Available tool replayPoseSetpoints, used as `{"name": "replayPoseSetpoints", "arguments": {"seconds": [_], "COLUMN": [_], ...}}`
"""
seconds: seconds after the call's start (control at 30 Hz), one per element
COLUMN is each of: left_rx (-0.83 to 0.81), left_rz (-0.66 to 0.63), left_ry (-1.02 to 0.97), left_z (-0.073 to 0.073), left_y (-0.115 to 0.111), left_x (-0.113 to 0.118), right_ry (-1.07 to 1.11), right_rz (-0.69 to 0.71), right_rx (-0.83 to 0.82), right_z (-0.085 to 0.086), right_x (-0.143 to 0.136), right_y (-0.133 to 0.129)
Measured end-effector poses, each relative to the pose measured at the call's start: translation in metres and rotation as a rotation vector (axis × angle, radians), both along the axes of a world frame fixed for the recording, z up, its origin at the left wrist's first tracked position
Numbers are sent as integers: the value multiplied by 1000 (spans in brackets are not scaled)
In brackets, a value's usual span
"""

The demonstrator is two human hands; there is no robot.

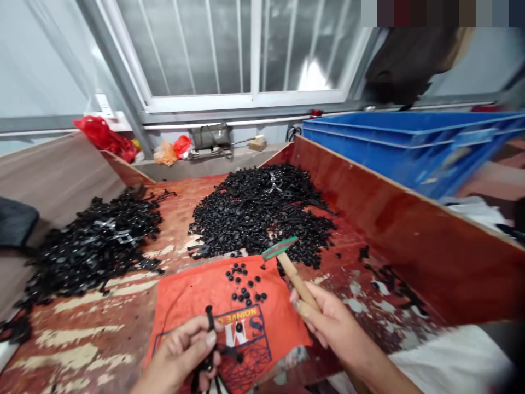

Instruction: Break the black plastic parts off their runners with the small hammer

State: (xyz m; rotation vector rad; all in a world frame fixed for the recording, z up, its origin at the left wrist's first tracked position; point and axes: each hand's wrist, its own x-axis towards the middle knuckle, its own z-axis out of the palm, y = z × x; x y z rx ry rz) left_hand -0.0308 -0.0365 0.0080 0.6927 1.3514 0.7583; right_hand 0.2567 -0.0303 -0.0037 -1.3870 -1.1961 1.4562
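Presently, a wooden-handled, green-edged metal hammer (292,269) is gripped by the closed right hand (326,316). Slim black parts (209,316) are pinched by the curled left hand (184,348), over printed orange cloth (191,293).

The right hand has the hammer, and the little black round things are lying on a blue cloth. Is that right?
Not quite: the cloth is orange-red, not blue, as the head view shows. The right hand does have the hammer, and the little black round things do lie on it.
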Motion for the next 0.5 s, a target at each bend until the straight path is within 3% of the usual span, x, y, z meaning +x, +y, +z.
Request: {"name": "replayPoseSetpoints", "arguments": {"seconds": [0.1,0.23,0.4,0.5], "left_rx": [31,84,101,125], "left_rz": [-70,-107,-138,-163], "left_ry": [-103,-146,-259,-354], "left_z": [-1,-1,-4,3], "left_y": [3,4,3,2], "left_x": [5,14,8,-1], "right_ry": [68,72,1,-125], "right_rz": [101,157,169,114], "right_rx": [-18,45,62,114], "right_z": [1,5,1,-6], "right_x": [-33,-52,-45,-31], "right_y": [2,9,9,8]}}
